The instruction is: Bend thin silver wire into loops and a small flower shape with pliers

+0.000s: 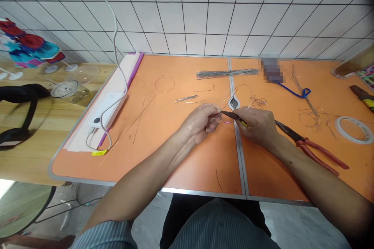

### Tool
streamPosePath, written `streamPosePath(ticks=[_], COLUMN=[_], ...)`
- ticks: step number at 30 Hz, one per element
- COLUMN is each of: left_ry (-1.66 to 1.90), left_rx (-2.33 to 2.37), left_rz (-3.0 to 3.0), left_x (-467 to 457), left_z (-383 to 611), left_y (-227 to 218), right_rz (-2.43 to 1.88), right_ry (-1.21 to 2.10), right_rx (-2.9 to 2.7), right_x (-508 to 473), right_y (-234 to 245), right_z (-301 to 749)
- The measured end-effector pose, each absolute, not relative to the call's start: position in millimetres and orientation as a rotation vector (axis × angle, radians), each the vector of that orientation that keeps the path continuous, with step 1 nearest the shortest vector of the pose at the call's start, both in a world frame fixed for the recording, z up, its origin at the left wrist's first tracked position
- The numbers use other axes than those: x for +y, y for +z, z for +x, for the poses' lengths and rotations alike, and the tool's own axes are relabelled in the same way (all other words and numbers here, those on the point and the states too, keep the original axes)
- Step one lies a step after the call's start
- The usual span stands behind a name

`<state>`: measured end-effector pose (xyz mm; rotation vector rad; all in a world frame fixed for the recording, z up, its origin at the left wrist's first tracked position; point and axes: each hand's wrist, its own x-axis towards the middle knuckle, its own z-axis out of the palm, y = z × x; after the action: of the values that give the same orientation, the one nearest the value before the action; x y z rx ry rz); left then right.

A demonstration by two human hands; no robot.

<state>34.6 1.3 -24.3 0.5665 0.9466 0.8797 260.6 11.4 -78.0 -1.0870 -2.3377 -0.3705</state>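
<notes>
Near the middle of the orange table, my left hand (204,120) is closed, its thumb and fingers pinching a thin metal wire (224,105). My right hand (258,125) wraps round a pair of needle-nose pliers (230,114) with a bit of yellow on the handle. The dark plier tips point left and meet the wire at my left fingertips. Whether the jaws are closed on it is too small to tell. Just beyond the right hand lies a tangle of thin wire (259,102). A short bunch of wire pieces (186,98) rests past the left hand.
A long wire bundle (210,74) lies at the back. Red-handled pliers (306,144) and a white tape roll (339,129) are at right. At left sit a white power strip (106,109) with its cable and loose straight wires (140,114). A tiled wall (193,15) stands behind.
</notes>
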Motion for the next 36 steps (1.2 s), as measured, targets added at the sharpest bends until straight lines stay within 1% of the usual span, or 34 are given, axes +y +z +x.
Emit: streamPosePath(ticks=[7, 20, 36], left_ry=[0.908, 0.863, 0.799], left_rx=[0.917, 0.927, 0.954], left_rz=[0.647, 0.704, 0.559], left_x=[3.4, 3.8, 1.1], left_z=[32.0, 31.5, 32.8], left_y=[-28.5, -32.4, -25.0], right_rz=[-1.076, -0.906, -0.895], right_ry=[-0.478, -0.527, -0.754], right_rx=[-2.331, -2.352, -2.288], right_x=[14.3, 22.0, 21.6], right_y=[-75.2, -65.6, -72.2], right_z=[258.9, 264.4, 265.9])
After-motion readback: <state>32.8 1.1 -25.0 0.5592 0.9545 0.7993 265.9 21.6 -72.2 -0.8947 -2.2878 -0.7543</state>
